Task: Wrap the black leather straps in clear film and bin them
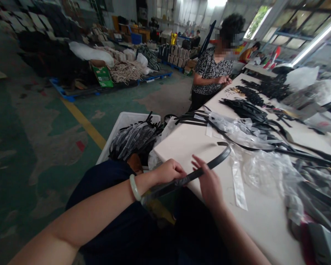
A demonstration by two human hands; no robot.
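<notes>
Bare forearms (68, 221) lead to the black strap (192, 175): left hand (167, 172) in a closed grip on it, right hand (212, 186) loosely open against it, its end (curled) above the bench (179, 145).

Black strap (192, 176), far end curled

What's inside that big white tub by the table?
The white tub holds a pile of black straps, many seemingly in clear plastic. The pile covers the tub's bottom, and the person's leg hides the near corner, so I can't tell what's there.
</notes>
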